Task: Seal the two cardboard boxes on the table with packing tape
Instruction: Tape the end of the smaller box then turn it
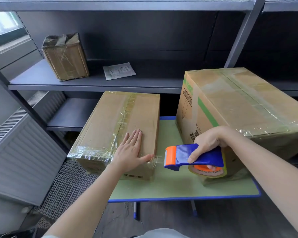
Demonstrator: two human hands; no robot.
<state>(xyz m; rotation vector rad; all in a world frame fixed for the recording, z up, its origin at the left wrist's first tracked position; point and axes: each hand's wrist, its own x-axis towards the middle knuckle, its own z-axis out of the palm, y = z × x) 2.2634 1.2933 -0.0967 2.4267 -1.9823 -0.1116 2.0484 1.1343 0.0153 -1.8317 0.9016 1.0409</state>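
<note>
It looked like a storeroom: dark grey metal shelving (pixel 96 83) held a taped brown cardboard parcel (pixel 65 57).

Left hand (pixel 132 150) lies flat, fingers spread, arm extended; right hand (pixel 208 143) holds a closed grip, wrist bent.

"MADE IN CHINA" upside down on tape roll (pixel 207 172) core

At lower centre the small cardboard box (pixel 120 124) is looking matt brown, with glossy wrinkled clear tape (pixel 91 152) shining on it. The tape dispenser (pixel 194 156) is showing smooth glossy blue and orange plastic. The table (pixel 170 189) is appearing matt green.
</note>
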